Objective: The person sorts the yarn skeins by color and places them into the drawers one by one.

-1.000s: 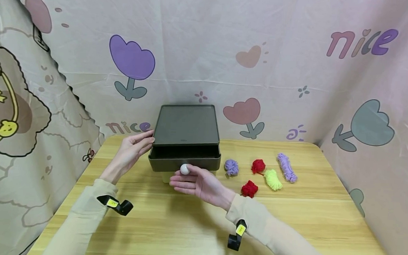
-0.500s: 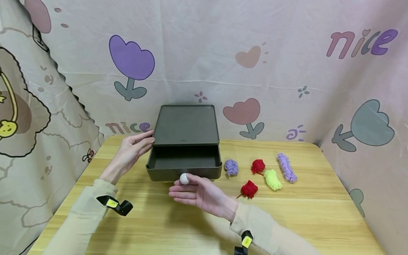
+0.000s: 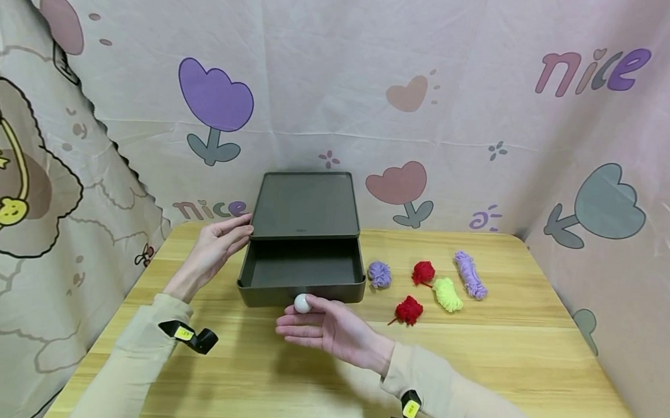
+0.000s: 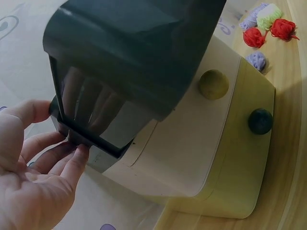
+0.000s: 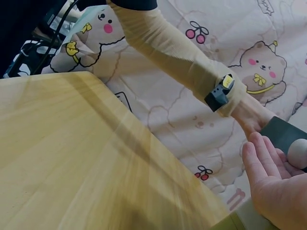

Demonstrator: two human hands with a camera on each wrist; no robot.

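A small desktop drawer cabinet with a dark grey top (image 3: 307,204) stands at the back of the table. Its dark top drawer (image 3: 270,296) is pulled far out, and no items show inside. My right hand (image 3: 337,332) pinches the round white knob (image 3: 302,303) on the drawer front, palm turned up. My left hand (image 3: 210,250) grips the left side of the cabinet near its top. In the left wrist view, a cream drawer (image 4: 180,148) with an olive knob (image 4: 213,85) and a yellow-green drawer (image 4: 240,167) with a dark knob (image 4: 260,121) lie below.
Right of the cabinet lie a purple yarn ball (image 3: 379,275), two red yarn balls (image 3: 423,273), a yellow-green yarn bundle (image 3: 447,295) and a long purple skein (image 3: 470,275). The wooden table (image 3: 235,380) spreads out in front. A printed cloth (image 3: 319,75) hangs behind.
My right hand has drawn the knob toward me, and the top drawer has slid from partly to far out. My left hand has stayed on the cabinet's side.
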